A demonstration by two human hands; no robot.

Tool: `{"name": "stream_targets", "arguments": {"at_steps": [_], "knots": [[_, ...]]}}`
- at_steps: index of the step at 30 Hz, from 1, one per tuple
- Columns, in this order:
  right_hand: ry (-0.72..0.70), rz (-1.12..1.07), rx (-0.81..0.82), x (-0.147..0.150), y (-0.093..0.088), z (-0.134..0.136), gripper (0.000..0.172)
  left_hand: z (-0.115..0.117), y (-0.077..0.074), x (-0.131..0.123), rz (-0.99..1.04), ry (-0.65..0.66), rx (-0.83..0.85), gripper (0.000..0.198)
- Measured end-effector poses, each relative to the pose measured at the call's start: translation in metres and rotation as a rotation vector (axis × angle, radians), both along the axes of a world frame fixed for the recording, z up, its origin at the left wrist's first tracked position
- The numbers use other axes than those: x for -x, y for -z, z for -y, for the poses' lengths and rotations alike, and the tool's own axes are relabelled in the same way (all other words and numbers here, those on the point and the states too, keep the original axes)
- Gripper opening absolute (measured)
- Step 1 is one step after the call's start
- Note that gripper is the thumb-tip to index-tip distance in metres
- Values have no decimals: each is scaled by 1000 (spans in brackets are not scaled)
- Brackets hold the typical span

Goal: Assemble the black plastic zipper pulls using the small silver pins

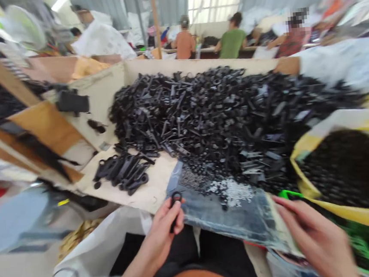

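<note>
My left hand point(167, 222) is closed around a black plastic piece with a ring-shaped end point(176, 197), held upright at the front edge of a dark glossy board point(224, 219). My right hand point(318, 234) is at the board's right edge, fingers stretched out and slightly blurred, beside a bright green rim point(289, 195). I see nothing held in it. Small silvery bits point(232, 191) and small dark bits point(192, 176) lie on the board. Several similar black pieces point(124, 171) are laid in a group on the pale tabletop left of the board.
Behind the board rises a large heap of black plastic parts point(198, 111) within a low pale wall point(127, 70). A yellow-edged sack point(304, 145) of small black pieces stands right. Another person's hand point(288, 66) touches the heap. A blue stool point(13, 218) is at left; people work behind.
</note>
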State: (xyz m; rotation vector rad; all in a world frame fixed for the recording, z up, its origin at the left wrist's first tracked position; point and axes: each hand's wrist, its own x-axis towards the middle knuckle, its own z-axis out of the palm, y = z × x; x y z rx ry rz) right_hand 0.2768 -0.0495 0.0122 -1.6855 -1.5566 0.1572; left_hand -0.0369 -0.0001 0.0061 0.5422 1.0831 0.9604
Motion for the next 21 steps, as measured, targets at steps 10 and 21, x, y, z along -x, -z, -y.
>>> {"name": "stream_targets", "arguments": {"at_steps": [10,21], "knots": [[95,174,110,-30,-3,-174,36,-20,9,3,27,-59,117,49],[6,336,176,-1,16,-182,17,-45,7,-29,-10,-21,136,51]]}}
